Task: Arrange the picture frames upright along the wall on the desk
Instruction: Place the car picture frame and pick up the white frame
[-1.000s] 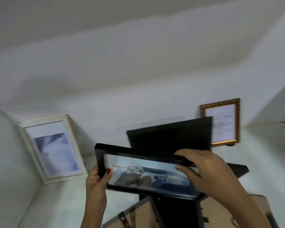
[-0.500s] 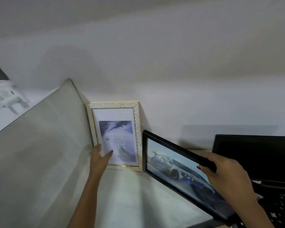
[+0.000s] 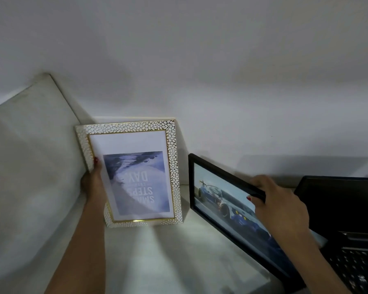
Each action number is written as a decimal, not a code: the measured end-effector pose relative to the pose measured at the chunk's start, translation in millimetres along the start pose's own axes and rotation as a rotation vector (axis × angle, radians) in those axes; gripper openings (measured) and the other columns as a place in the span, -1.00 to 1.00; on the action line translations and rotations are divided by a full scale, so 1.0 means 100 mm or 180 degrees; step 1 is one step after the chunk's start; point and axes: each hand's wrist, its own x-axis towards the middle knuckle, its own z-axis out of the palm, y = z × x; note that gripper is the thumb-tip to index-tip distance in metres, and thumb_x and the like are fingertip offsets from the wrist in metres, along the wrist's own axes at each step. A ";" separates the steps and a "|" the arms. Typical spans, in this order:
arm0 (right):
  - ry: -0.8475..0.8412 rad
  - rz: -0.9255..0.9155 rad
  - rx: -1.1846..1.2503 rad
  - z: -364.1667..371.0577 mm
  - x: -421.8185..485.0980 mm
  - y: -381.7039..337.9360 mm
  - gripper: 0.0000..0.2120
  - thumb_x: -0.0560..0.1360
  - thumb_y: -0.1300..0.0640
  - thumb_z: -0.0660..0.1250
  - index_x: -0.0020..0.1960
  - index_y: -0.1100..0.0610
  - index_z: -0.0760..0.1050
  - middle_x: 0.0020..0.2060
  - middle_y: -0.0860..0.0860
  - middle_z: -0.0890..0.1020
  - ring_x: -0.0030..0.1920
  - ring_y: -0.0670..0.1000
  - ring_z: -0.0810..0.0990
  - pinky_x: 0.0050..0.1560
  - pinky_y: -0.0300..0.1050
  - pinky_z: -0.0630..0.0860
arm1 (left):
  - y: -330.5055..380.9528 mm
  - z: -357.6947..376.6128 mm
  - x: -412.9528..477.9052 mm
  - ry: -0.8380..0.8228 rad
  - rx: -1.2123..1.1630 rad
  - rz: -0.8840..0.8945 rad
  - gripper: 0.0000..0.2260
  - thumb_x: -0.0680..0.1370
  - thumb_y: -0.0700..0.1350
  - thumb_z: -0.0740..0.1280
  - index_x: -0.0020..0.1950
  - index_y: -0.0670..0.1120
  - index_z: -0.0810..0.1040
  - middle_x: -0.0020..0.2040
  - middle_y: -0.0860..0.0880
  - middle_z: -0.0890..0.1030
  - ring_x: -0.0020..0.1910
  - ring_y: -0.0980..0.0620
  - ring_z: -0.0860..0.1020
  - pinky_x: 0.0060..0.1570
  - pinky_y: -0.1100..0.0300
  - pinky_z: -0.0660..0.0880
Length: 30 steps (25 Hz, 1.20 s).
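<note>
A white frame with a gold pebble pattern [image 3: 172, 166] stands upright in the desk's back left corner, its blue print upside down. My left hand [image 3: 92, 183] grips its left edge, thumb on the front. To its right a black frame with a picture of a blue and white car [image 3: 223, 200] leans on its long edge on the white desk [image 3: 168, 257], tilted back. My right hand [image 3: 274, 200] holds its top edge, thumb on the glass. The wall [image 3: 200, 81] runs behind both frames.
An open black laptop [image 3: 344, 211] sits at the right, its keyboard by the black frame's near end. A light side panel [image 3: 30, 166] closes off the desk on the left, right beside the white frame.
My left hand let go of the black frame, reached to the white frame and now grips its left edge. The black frame went from both hands to my right hand only, set beside the white one.
</note>
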 end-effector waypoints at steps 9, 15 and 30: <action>-0.0052 -0.1039 0.0947 0.65 0.86 -0.38 -0.80 0.35 0.21 0.43 -0.03 0.11 0.59 -0.13 0.09 0.69 -0.13 0.14 0.63 -0.14 -0.06 0.53 | -0.40 -0.74 -0.93 -0.0350 -0.1307 0.0349 -0.65 0.51 -0.22 0.17 -0.26 0.09 0.67 -0.35 0.18 0.68 -0.33 0.24 0.61 -0.23 0.32 0.53; 0.1119 -0.2032 0.0181 1.12 1.27 -0.81 -0.74 0.20 0.22 0.52 -0.11 0.15 0.64 -0.30 0.09 0.66 -0.16 0.14 0.47 -0.12 -0.04 0.22 | -0.34 -0.63 -1.28 -0.0560 -0.1417 0.0402 -0.85 0.37 0.01 0.39 -0.39 0.16 0.66 -0.49 0.20 0.63 -0.45 0.31 0.57 -0.34 0.49 0.47; 0.1535 -0.2353 -0.0536 1.21 1.49 -0.99 -0.89 0.19 0.25 0.50 -0.32 0.15 0.58 -0.46 0.04 0.57 -0.39 0.10 0.52 -0.19 -0.08 0.10 | -0.35 -0.57 -1.38 -0.0790 -0.1584 0.0392 -0.48 -0.18 0.33 0.52 -0.30 0.19 0.67 -0.38 0.24 0.67 -0.33 0.32 0.61 -0.27 0.51 0.51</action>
